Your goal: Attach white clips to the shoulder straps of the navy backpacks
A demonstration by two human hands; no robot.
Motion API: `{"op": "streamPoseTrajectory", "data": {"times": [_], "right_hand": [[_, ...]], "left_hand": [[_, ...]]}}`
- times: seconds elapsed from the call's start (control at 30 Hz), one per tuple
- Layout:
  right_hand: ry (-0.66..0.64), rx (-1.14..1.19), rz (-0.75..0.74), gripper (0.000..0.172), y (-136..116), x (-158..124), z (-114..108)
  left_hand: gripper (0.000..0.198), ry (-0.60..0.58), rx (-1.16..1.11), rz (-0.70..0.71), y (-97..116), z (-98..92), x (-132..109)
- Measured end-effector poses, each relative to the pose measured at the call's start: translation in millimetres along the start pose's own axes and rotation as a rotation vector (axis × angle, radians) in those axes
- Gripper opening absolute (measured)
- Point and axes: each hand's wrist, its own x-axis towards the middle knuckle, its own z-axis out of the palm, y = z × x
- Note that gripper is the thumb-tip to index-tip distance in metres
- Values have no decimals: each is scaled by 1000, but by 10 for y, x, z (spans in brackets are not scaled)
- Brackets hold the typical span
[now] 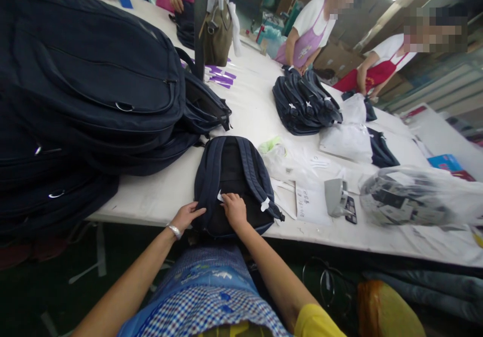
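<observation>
A dark navy backpack (226, 176) lies on the white table with its shoulder straps facing up. My left hand (188, 215) is at the lower left edge of the backpack, thumb and fingers on the left strap. On the lower middle of the back panel rests my right hand (234, 210), its fingers bent beside a small white tag (220, 195). Whether those fingers pinch the tag is too small to tell. Another white piece (265, 204) is wrapped on the right strap near its lower end.
Large dark backpacks (101, 70) are piled at the left. A metal post (199, 25) stands beyond my backpack. Plastic bags (287, 161), paper (311, 203), a grey device (335, 197) and a wrapped bundle (400, 196) lie to the right. People work across the white table (249, 105).
</observation>
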Motion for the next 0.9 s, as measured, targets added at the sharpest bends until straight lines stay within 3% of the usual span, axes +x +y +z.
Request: {"op": "streamPoseTrajectory", "data": {"times": [0.13,0.33,0.57,0.7,0.9], "right_hand": [[-61,48,130,17,-15,39,45],[-57,159,215,4,-40,41,-73],[1,720,311,21,25,12,-58],[153,892,206,30,49,-134,-67],[69,1125,248,33,110,-357,-66]], "left_hand": [[55,1,-32,-21,-17,-26,5],[55,-21,-85,-54,-63,-44,31],[57,-51,-92,-54,-43,-54,14],[57,-34,-76,-44,-24,-50,-1],[53,-16,-94,-37,-15,-22,-9]]}}
